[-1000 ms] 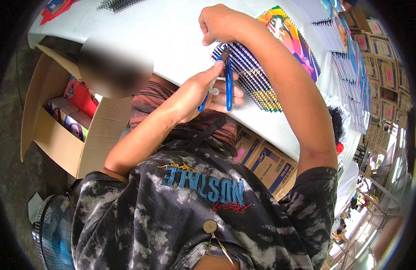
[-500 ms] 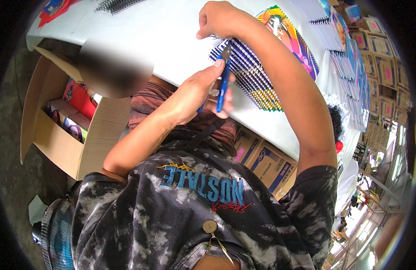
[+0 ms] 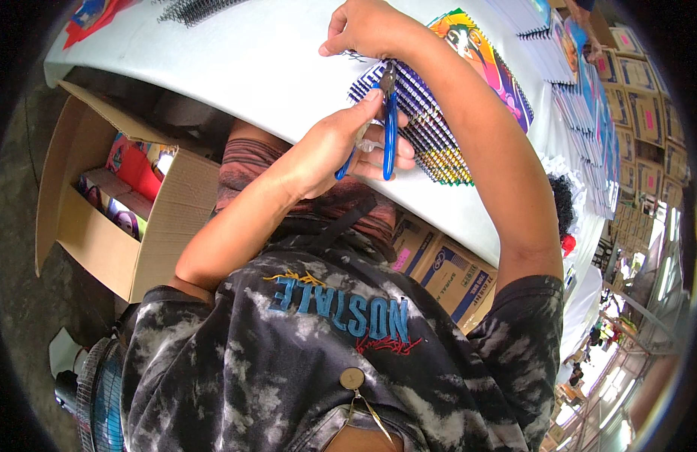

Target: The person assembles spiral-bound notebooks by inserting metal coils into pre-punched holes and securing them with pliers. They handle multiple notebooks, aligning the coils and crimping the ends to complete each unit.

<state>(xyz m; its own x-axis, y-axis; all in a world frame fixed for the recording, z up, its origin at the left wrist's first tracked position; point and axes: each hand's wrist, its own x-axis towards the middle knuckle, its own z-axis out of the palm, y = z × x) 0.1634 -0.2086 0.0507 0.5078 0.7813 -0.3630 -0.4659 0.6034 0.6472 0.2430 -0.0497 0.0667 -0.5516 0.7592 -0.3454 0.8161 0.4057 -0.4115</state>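
Observation:
My left hand [image 3: 341, 143] holds a pair of blue-handled cutting pliers [image 3: 390, 128], the handles spread and the jaws pointing away from me. The jaws are beside the near corner of a fanned stack of spiral-bound notebooks [image 3: 439, 151]. Colourful covers show at the stack's far side, and its rows of coils face me. Beyond the pliers, my right hand [image 3: 367, 30] is bent over with its fingers curled together, close to dark wire ends [image 3: 353, 55]. What its fingertips grip is hidden. My right forearm crosses over part of the notebooks.
A white-covered table [image 3: 288, 98] bears loose black coils [image 3: 201, 7] at the far left and tall notebook stacks [image 3: 582, 113] at the right. An open carton [image 3: 167, 226] with colourful items stands at left, near a fan [image 3: 103, 392]. Another person's arm [image 3: 585, 30] shows far right.
The pliers have moved slightly right and away from me, turning more upright. My right hand has shifted a little left. Another person's arm has come into view at the far right.

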